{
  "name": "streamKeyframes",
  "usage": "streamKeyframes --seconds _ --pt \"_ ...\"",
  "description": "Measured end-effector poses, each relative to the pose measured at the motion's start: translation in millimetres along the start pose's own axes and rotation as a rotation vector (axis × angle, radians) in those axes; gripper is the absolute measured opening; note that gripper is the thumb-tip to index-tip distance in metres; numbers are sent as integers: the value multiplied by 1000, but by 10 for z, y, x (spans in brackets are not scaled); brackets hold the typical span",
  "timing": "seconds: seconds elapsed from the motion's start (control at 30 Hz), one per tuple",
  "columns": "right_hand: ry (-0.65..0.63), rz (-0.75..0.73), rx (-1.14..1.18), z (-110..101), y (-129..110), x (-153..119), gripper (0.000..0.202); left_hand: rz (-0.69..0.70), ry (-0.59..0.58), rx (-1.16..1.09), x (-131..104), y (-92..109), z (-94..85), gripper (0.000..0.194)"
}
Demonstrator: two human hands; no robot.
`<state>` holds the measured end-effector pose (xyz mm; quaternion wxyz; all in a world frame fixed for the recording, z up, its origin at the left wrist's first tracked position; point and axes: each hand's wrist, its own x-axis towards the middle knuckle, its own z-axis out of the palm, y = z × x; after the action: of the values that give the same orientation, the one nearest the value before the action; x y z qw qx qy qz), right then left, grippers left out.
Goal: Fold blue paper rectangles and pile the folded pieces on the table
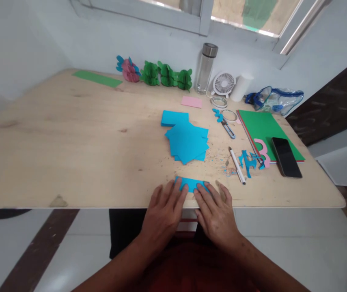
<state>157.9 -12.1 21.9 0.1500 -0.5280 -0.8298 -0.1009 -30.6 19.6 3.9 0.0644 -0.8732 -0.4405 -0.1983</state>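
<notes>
A small strip of blue paper [191, 184], seemingly folded, lies at the table's front edge. My left hand [165, 207] presses its left end with outstretched fingertips. On the right end rest the fingers of my right hand [216, 209], spread and fairly flat. Neither hand grips anything; the fingertips cover both ends of the strip. Just beyond it is a loose, fanned pile of blue paper squares [187, 142]. Behind that pile sits a neater stack of blue rectangles [175, 117].
To the right lie a white pen [237, 165], blue paper scraps [248, 163], a cutter [228, 129], a phone [286, 157] and green sheets [264, 129]. Along the wall stand paper figures [150, 74], a glass bottle [205, 69] and a small fan [223, 84].
</notes>
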Motion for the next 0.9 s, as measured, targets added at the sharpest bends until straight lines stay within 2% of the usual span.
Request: streamKeyframes --seconds 0.2,0.3,0.43,0.53,0.77,0.9 --pt "20 -16 22 2 2 -7 39 69 -33 78 -78 -286 -84 43" --pt "36 -2 37 20 -9 -11 38 103 -64 99 -99 -358 -125 44" --pt "48 6 52 31 -13 -21 39 84 -83 43 -89 -311 -172 58" --pt "49 27 55 18 -22 -19 41 129 -104 8 -44 -221 -162 66" --pt "-11 70 48 0 -132 93 47 165 -103 18 21 -134 -39 64" --pt "7 45 32 -4 -57 54 41 143 -86 14 -8 -185 -45 59"
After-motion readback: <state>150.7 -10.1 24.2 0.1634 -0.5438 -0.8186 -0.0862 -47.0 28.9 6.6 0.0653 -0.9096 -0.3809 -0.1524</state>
